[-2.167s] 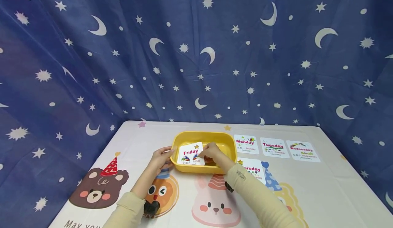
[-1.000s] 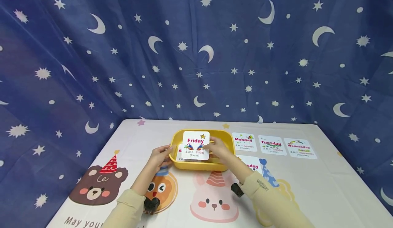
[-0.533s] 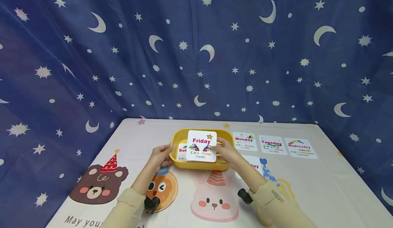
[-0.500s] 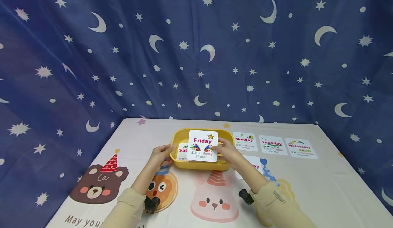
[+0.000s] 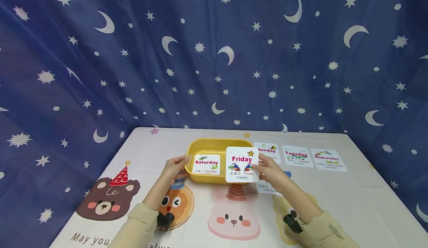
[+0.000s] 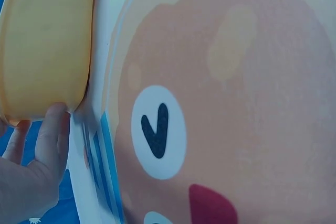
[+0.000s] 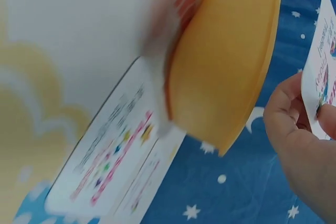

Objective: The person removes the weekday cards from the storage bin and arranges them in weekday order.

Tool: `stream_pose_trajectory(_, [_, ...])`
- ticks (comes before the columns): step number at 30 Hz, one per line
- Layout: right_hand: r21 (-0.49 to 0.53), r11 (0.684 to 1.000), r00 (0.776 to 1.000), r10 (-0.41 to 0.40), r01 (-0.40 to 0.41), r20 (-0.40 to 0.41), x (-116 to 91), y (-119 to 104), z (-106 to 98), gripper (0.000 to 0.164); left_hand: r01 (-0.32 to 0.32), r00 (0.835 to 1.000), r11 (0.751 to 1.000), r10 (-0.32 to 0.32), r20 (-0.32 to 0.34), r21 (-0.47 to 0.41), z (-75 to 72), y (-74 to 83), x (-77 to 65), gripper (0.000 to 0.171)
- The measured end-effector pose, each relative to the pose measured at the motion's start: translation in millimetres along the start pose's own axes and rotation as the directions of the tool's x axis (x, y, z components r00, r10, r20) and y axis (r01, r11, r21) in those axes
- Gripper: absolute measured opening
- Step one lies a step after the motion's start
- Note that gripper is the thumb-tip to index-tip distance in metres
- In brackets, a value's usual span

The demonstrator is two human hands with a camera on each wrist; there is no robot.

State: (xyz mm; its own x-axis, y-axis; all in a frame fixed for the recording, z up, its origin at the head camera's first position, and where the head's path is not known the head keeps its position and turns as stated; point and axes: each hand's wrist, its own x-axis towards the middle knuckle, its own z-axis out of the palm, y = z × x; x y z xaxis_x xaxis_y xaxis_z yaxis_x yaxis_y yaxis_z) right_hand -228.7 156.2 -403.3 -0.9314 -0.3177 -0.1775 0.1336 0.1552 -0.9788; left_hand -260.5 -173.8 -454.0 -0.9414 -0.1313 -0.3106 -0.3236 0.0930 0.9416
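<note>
My right hand [image 5: 272, 173] pinches the right edge of a white Friday card [image 5: 241, 166], with the thumb on its printed face. The card is held up over the right end of a yellow plastic tub [image 5: 208, 143], hiding that end in the head view. At the tub's left end my left hand [image 5: 174, 169] holds the rim; its fingers [image 6: 48, 137] touch the outer wall in the left wrist view. Inside the tub, on the left, a Saturday card [image 5: 206, 163] lies face up.
Right of the tub, Monday [image 5: 268, 152], Tuesday [image 5: 297, 156] and Wednesday [image 5: 327, 160] cards lie in a row. Below Monday is a Thursday card [image 7: 107, 156], partly covered by the right hand in the head view. Cartoon animals decorate the tablecloth [image 5: 364, 203]; a starry curtain [image 5: 214, 55] hangs behind.
My right hand has lifted the Friday card out of the tub and carried it rightward. The Saturday card beneath has come into view. My left hand stays at the tub's rim.
</note>
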Motion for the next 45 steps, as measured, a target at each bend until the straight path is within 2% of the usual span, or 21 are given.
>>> stream_pose_trajectory(13, [-0.078, 0.994, 0.997, 0.068, -0.070, -0.026, -29.8, 15.9, -41.2, 0.054, 0.005, 1.000, 1.000, -0.004, 0.001, -0.004, 0.9, 1.8, -0.4, 0.045])
stream_pose_trajectory(23, [-0.073, 0.987, 0.989, 0.136, -0.140, -0.065, -48.8, 37.5, -69.4, 0.055, 0.025, 1.000, 1.000, -0.025, -0.006, 0.014, 1.4, -1.5, 1.3, 0.046])
stream_pose_trajectory(29, [-0.087, 0.987, 0.989, 0.127, -0.133, -0.072, -58.3, 48.2, -93.9, 0.054, 0.012, 1.000, 1.000, -0.012, 0.006, -0.010, 0.2, 0.4, -1.9, 0.047])
stream_pose_trajectory(33, [-0.129, 0.980, 0.984, 0.135, -0.149, -0.113, -59.8, 53.2, -108.3, 0.052, 0.013, 1.000, 1.000, -0.013, 0.004, -0.013, -1.0, 1.3, -1.8, 0.047])
stream_pose_trajectory(38, [-0.143, 0.969, 0.967, 0.172, -0.201, -0.188, -60.3, 61.5, -122.5, 0.053, 0.013, 1.000, 1.000, -0.012, 0.011, -0.021, -1.8, 2.0, -1.0, 0.047])
stream_pose_trajectory(45, [-0.170, 0.946, 0.931, 0.220, -0.277, -0.291, -56.6, 73.0, -137.2, 0.057, 0.016, 1.000, 1.000, -0.015, 0.016, -0.016, -3.4, 0.0, -0.4, 0.046])
